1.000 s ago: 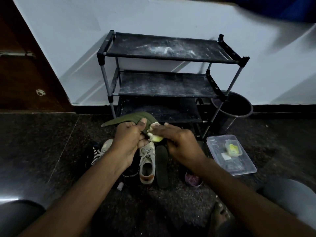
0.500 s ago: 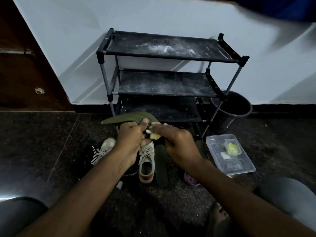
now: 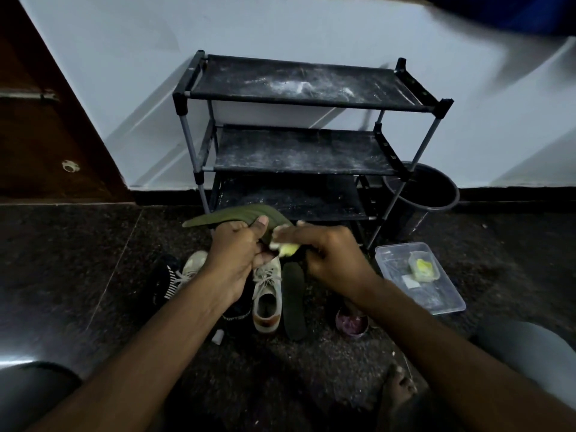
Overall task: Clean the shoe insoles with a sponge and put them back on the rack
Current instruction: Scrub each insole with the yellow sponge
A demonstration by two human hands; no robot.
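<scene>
My left hand (image 3: 238, 252) grips a green insole (image 3: 237, 215), thumb pressed on its top face, and holds it up in front of the black three-shelf rack (image 3: 299, 151). My right hand (image 3: 324, 254) holds a yellow sponge (image 3: 288, 249) against the insole's right end. A second dark insole (image 3: 293, 302) lies flat on the floor below my hands, next to a white sneaker (image 3: 266, 296). All three rack shelves are dusty and bare.
A clear plastic tray (image 3: 436, 294) holding a small yellow-filled cup (image 3: 422, 269) sits on the floor to the right. A dark bucket (image 3: 424, 194) stands beside the rack. More shoes (image 3: 174, 275) lie at left, a small bowl (image 3: 350, 322) near my right wrist.
My right hand and the sponge have shifted slightly left along the insole, closer to my left thumb. The insole stays held in the same place.
</scene>
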